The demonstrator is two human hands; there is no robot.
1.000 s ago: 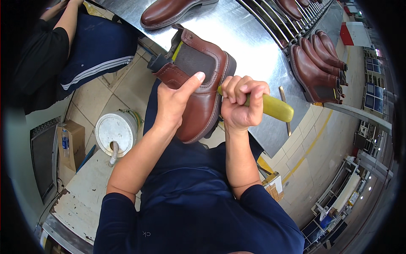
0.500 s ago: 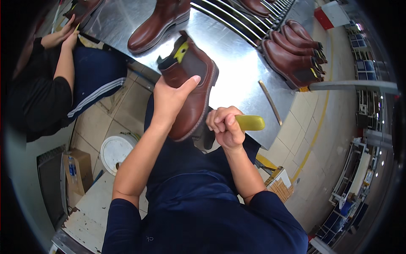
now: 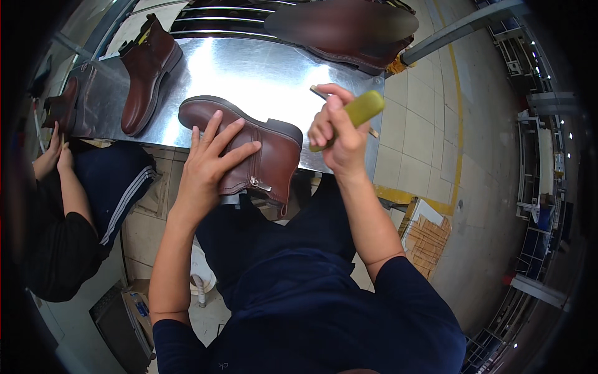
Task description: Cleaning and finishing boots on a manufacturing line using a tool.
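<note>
A brown ankle boot point(image 3: 249, 140) with a side zip lies on its side at the near edge of a shiny metal table point(image 3: 261, 75). My left hand point(image 3: 215, 163) rests flat on the boot's shaft with its fingers spread. To the right of the boot, my right hand point(image 3: 336, 134) is raised and closed around a tool with a yellow-green handle point(image 3: 358, 111); a thin metal blade pokes out past the fingers.
Another brown boot point(image 3: 146, 71) stands at the table's far left, and more boots point(image 3: 349, 28) lie at the back. A seated person in dark clothes point(image 3: 68, 199) works on my left. A white bucket point(image 3: 199, 274) and cardboard point(image 3: 427, 240) sit on the tiled floor.
The boot has been turned from standing on end over my lap to lying on its side at the table edge. My right hand has risen with the tool. The camera view has swung.
</note>
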